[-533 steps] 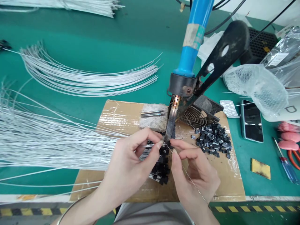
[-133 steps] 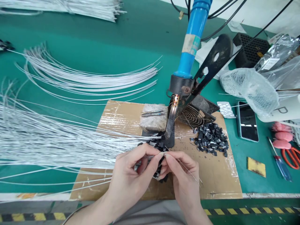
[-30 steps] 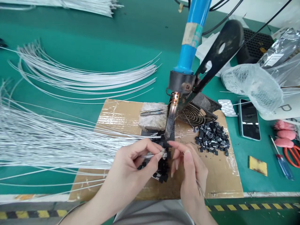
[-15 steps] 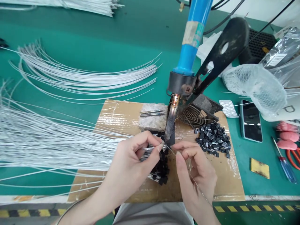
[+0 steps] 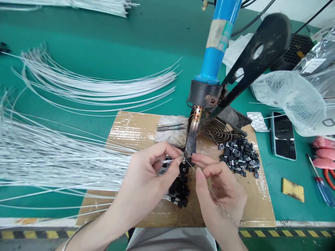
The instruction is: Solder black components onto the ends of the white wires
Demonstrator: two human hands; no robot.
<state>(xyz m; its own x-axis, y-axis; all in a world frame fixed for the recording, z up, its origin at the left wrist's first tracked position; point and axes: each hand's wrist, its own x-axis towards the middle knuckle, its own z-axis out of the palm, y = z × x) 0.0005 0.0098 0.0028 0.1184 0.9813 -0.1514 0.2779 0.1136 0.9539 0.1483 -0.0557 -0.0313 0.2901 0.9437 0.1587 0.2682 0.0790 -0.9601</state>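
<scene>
Pinching wire (image 5: 222,206), soldering iron (image 5: 208,68), illegible label (image 5: 219,34)

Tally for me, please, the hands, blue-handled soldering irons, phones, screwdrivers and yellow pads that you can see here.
Left hand and right hand: 2
Blue-handled soldering iron: 1
Phone: 1
Screwdriver: 1
Yellow pad: 1
Total: 6

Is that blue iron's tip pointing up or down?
Down: the metal tip is near the left hand, with the blue handle above.
</scene>
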